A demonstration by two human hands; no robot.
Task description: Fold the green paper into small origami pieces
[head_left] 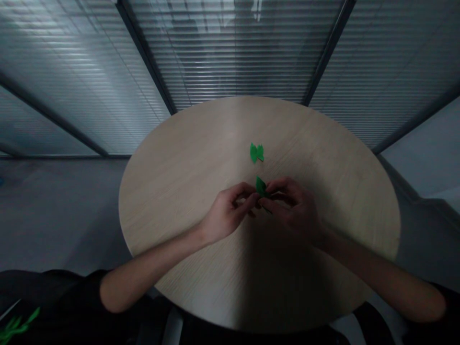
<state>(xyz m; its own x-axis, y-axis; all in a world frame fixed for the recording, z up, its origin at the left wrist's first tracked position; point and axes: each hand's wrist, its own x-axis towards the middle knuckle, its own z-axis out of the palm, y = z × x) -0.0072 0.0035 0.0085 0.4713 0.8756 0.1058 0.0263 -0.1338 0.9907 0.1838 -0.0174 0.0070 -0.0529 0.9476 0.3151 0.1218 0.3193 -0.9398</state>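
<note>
Head view.

1. Green leaf-shaped piece [261, 187]: small, material too small to tell. Held above the near-middle of the table, between both hands. A thin dark strip [268, 209] runs from its lower edge toward the near right.
2. Left hand [226, 211]: fingers [244, 191] curled inward, tips closed on the piece's left side.
3. Right hand [293, 208]: fingers [278, 189] bent and pinching the piece from the right. The exact finger-to-piece contact is partly hidden.
4. Green two-lobed piece [256, 153]: bow-like in outline, lying flat on the tabletop, farther out than the hands and apart from them.
5. Round table [179, 191]: pale wood-grain top, seen from above; carries item 4, with the hands over its near half.
6. Dark sleeves [82, 287]: pushed back from both forearms, at the near edge of the view.
7. Bright green strips [14, 326]: at near left, lying against dark material, beyond the table's edge.
8. Glazed partition with slatted blinds [233, 48]: dark-framed, beyond the table's far edge.
9. Grey floor [61, 211]: left of the table.
</note>
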